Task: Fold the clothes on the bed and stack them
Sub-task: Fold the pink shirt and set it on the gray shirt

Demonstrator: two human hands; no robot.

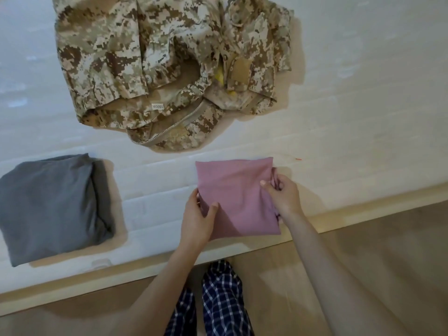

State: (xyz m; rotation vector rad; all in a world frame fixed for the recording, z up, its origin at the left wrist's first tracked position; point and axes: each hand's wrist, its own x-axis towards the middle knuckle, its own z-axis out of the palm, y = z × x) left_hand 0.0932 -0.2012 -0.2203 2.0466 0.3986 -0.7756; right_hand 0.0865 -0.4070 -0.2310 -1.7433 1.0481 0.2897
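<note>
While left hand, right hand pinch pink cloth sides — at mattress edge.

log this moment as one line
step: folding | left hand: grips pink garment left edge | right hand: pinches its right edge | grey folded garment: on bed | camouflage jacket: unfolded

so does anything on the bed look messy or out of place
The camouflage jacket lies bunched and unfolded at the far side of the bed, something yellow poking out of it. The grey garment is neatly folded; the left hand and right hand grip the folded pink garment.
</note>
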